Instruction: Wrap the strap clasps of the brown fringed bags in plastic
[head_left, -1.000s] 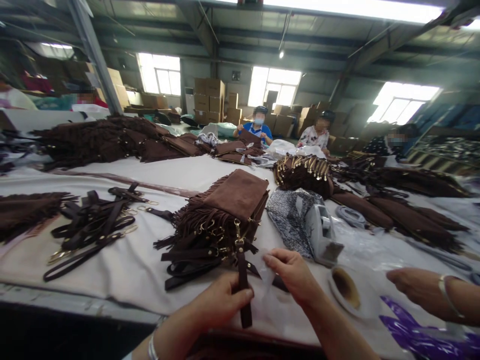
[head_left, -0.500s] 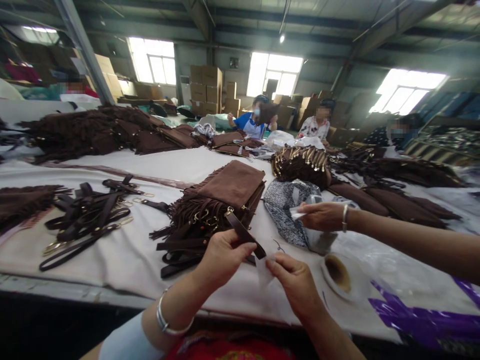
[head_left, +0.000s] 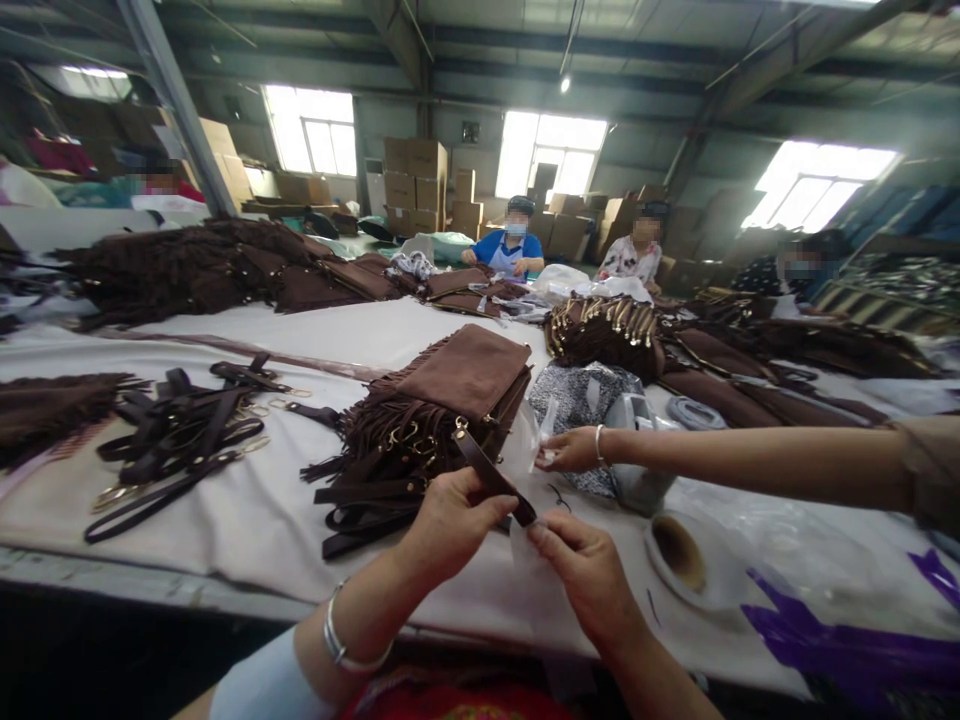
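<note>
My left hand [head_left: 457, 520] is closed on a dark brown wrist strap [head_left: 484, 462], thumb on top. A gold clasp [head_left: 460, 424] joins the strap to the top brown fringed bag [head_left: 461, 370] of a stack. My right hand [head_left: 585, 565] pinches translucent plastic film [head_left: 529, 560] against the strap's lower end; its fingertips nearly meet my left ones. The film hangs below. More dark straps [head_left: 360, 510] lie on the stack's near side. Just beyond my hands, another person's hand [head_left: 574, 450] reaches in from the right, holding thin white film [head_left: 546, 425].
Loose straps with gold clips [head_left: 180, 430] lie to the left. A film roll with a cardboard core [head_left: 679, 553], a grey tape dispenser [head_left: 641, 465] and purple plastic [head_left: 832, 640] are at the right. Brown bags [head_left: 607, 325] are piled farther back; several people sit across the table.
The other person's hand has moved left, bringing its film close to the bag stack. My hands stay nearly in place at the strap's end. The person in blue has lowered a brown item.
</note>
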